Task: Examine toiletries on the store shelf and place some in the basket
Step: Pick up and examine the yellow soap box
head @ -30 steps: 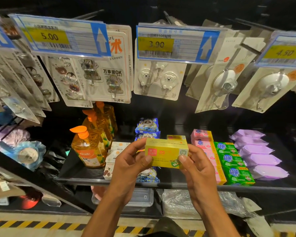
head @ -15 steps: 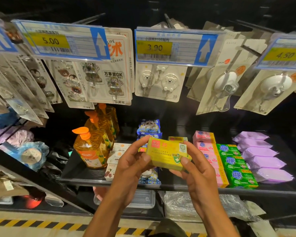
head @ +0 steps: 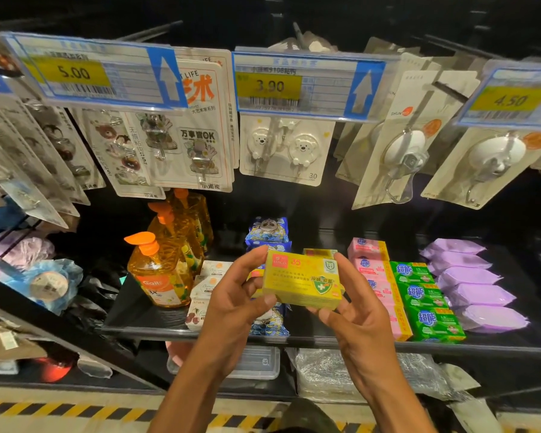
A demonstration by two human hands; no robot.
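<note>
A yellow soap box [head: 302,281] with a green shield mark is held up in front of the black shelf [head: 144,307], its printed face toward me. My left hand [head: 235,298] grips its left end with thumb below and fingers above. My right hand [head: 353,310] holds its right end and underside with curled fingers. More yellow boxes [head: 319,253] lie on the shelf behind it. No basket is in view.
Orange pump bottles [head: 161,270] stand at left, pink soap boxes [head: 372,264], green soap boxes [head: 425,298] and purple packs [head: 475,285] lie at right. Blue packs [head: 267,229] sit behind. Hook cards and price tags [head: 297,81] hang overhead. Striped floor tape [head: 75,407] runs below.
The yellow box has been tipped and turned so its front face shows more fully, and it sits slightly higher. Both hands keep hold of it.
</note>
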